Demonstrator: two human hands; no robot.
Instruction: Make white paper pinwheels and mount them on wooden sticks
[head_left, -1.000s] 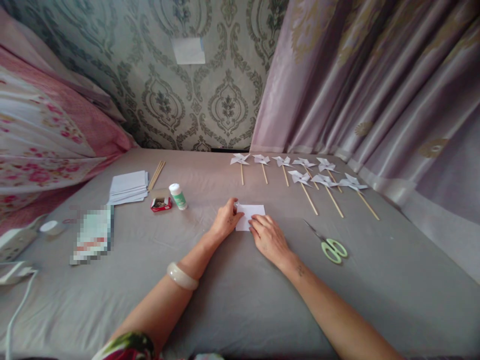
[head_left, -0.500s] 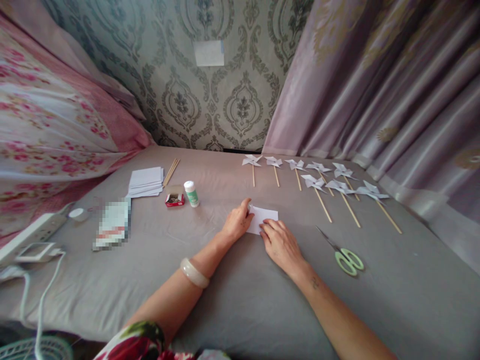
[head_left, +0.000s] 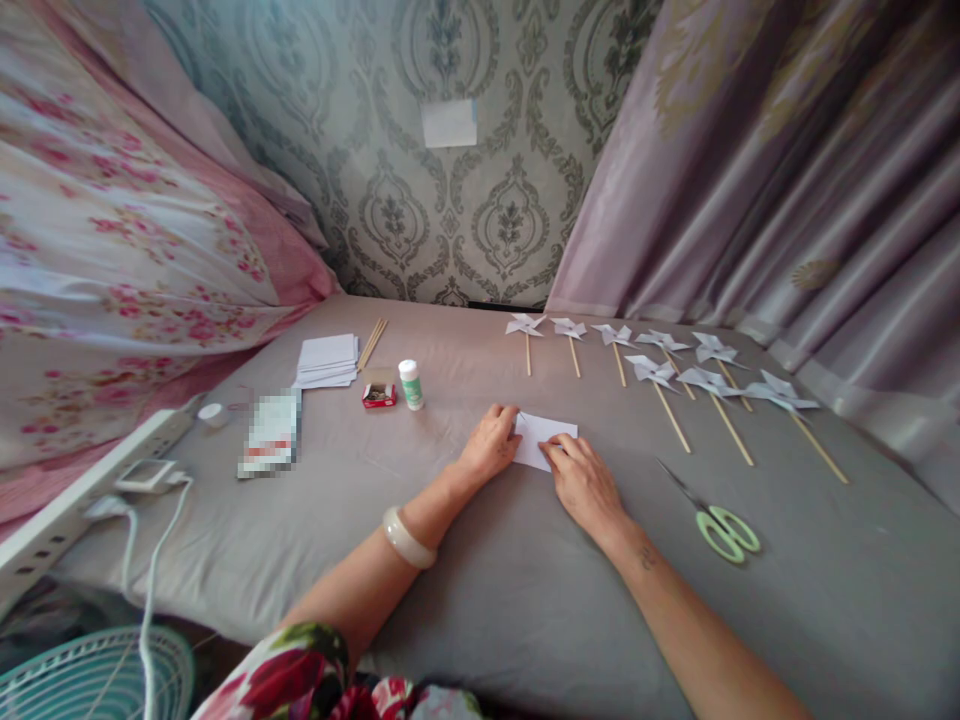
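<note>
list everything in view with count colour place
Cloth surface: 1, grey, underneath
Sheet: 1, white, centre
Pinwheels: 8, white, right
Scissors: 1, green handles, right
Bottle: 1, white-green, centre
Box: 1, red, left of bottle
Sticks: several, tan, behind box
Paper stack: 1, white, left
Packet: 1, colour blurred, left
Cap: 1, white, left of packet
Power strip: 1, white, left
Charger: 1, white, left
Cables: 2, white, lower left
Basket: 1, teal, bottom left
Wall: 1, grey patterned, back
Card: 1, white, on wall
Curtain: 1, mauve, right
Floral cloth: 1, pink-white, left
Sleeve: 1, multicoloured, bottom
Bracelet: 1, white, below centre
Left hand: 1, bare, on sheet
Right hand: 1, bare, on sheet
</note>
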